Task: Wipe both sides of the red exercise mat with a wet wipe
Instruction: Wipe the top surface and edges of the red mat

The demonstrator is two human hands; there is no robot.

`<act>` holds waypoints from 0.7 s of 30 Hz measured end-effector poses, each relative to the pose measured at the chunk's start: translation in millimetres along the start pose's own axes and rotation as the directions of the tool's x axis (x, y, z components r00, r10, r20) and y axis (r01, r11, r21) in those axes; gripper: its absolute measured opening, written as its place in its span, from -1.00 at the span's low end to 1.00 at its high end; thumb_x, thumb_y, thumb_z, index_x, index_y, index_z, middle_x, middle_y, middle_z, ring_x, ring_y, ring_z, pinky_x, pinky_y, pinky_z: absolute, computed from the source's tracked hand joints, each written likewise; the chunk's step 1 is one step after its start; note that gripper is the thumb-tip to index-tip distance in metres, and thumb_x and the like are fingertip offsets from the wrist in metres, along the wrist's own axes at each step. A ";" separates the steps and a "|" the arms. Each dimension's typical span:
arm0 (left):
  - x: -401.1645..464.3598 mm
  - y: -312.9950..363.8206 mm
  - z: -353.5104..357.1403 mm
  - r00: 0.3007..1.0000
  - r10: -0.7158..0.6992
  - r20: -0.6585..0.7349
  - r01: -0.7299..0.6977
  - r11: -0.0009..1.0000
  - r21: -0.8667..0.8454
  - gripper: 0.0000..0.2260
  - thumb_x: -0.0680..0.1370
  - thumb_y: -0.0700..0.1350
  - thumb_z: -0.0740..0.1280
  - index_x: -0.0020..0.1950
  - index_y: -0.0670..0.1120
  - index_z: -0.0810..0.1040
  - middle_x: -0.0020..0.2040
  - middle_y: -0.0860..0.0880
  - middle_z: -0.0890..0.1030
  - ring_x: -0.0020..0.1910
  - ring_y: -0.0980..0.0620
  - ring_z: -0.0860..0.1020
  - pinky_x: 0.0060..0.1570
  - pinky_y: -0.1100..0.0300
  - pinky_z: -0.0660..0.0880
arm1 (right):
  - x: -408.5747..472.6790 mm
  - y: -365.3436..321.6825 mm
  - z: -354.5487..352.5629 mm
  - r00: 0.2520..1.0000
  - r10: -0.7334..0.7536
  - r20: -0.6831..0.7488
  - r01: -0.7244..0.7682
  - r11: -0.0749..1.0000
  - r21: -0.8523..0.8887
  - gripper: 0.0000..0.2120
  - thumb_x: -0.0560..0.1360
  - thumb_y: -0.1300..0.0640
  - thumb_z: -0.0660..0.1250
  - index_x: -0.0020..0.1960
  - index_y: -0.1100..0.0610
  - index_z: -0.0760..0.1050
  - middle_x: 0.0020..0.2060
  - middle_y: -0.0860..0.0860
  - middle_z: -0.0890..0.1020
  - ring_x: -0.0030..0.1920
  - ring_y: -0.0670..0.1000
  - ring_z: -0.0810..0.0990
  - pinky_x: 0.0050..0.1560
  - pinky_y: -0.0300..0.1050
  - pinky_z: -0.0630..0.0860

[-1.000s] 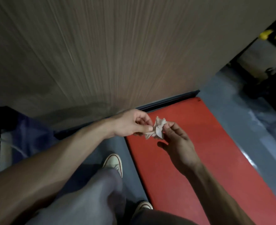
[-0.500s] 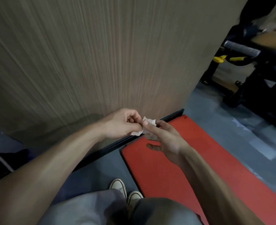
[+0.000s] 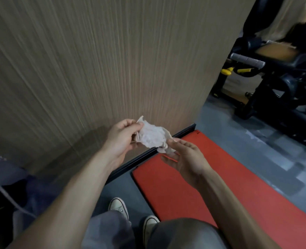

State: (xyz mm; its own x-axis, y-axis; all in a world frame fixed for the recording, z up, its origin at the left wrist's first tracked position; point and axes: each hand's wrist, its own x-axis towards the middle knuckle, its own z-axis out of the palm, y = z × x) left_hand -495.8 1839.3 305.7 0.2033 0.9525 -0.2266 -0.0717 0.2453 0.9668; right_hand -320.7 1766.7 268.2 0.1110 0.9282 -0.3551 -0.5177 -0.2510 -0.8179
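Red flat exercise mat [image 3: 193,186] lies on the grey floor [image 3: 267,155], with one short end close to the dark strip at the foot of the big brown wooden wall [image 3: 94,60]. It lies flat with its top side up, so that side is probably the first to be wiped. Black gym machine [image 3: 274,83] stands well apart, past the wall's corner. Two white shoes [image 3: 119,206] stand just beside the mat's long edge.

Both hands are up in the air above the mat's end. Left hand [image 3: 120,139] pinches the top corner of the crumpled white wet wipe [image 3: 153,136] with thumb and curled fingers. Right hand [image 3: 186,159] has its fingers nearly straight and touches the wipe's lower edge, most likely to pull it open. No wiping has begun.
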 end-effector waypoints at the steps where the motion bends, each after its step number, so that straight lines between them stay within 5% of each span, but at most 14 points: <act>1: 2.0 0.9 2.8 0.999 0.022 -0.030 -0.023 1.000 -0.011 -0.89 0.62 -0.20 0.38 -0.10 -0.10 0.54 -0.11 -0.14 0.67 -0.10 -0.08 0.64 -0.11 0.04 0.60 | 0.4 2.2 4.0 1.000 0.013 -0.027 -0.013 1.000 0.004 -0.87 0.60 0.23 0.34 0.13 0.22 0.54 -0.05 0.13 0.72 -0.08 0.08 0.71 0.01 0.02 0.62; 7: 7.7 -3.9 14.0 0.991 0.129 -0.036 -0.127 0.991 0.035 -0.91 0.64 -0.17 0.37 -0.07 -0.09 0.55 -0.10 -0.13 0.67 -0.12 -0.07 0.63 -0.08 -0.02 0.58 | 1.5 7.7 16.0 0.988 0.008 -0.155 0.021 0.983 0.181 -0.78 0.64 0.16 0.25 0.21 0.17 0.59 0.04 0.10 0.73 -0.04 0.09 0.72 0.06 0.03 0.61; 13: 14.0 -8.8 17.7 0.991 0.129 -0.048 -0.126 0.991 0.053 -0.88 0.64 -0.13 0.37 -0.10 -0.05 0.56 -0.13 -0.11 0.64 -0.16 -0.04 0.60 -0.21 0.06 0.55 | -1.3 7.8 7.4 0.992 0.031 -0.121 0.021 0.913 0.407 -0.75 0.60 0.09 0.25 0.18 0.13 0.61 0.03 0.05 0.69 0.01 0.05 0.65 0.10 0.02 0.58; 17: 14.5 -9.4 22.1 0.988 0.136 -0.076 -0.130 0.989 0.073 -0.86 0.63 -0.14 0.37 -0.14 -0.05 0.57 -0.17 -0.09 0.62 -0.19 0.00 0.59 -0.27 0.13 0.51 | -5.9 5.1 8.0 0.994 0.016 -0.104 0.040 0.862 0.506 -0.80 0.58 0.15 0.24 0.10 0.20 0.59 -0.06 0.10 0.68 -0.21 0.02 0.65 -0.07 -0.06 0.55; 21: 15.3 -9.5 24.8 0.975 0.180 -0.133 -0.161 0.977 0.143 -0.87 0.62 -0.15 0.36 -0.14 -0.06 0.57 -0.16 -0.06 0.63 -0.19 0.03 0.58 -0.25 0.13 0.50 | -6.7 7.8 10.6 0.980 0.055 -0.191 0.034 0.903 0.429 -0.83 0.58 0.22 0.24 0.08 0.22 0.58 -0.09 0.13 0.69 -0.25 0.02 0.64 -0.24 -0.12 0.50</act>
State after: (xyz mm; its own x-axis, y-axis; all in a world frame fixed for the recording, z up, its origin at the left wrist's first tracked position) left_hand -467.7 1847.1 296.1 0.0556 0.9965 -0.0626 0.0368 0.0606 0.9975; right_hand -334.4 1761.4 269.1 0.2429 0.8433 -0.4793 -0.8277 -0.0775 -0.5558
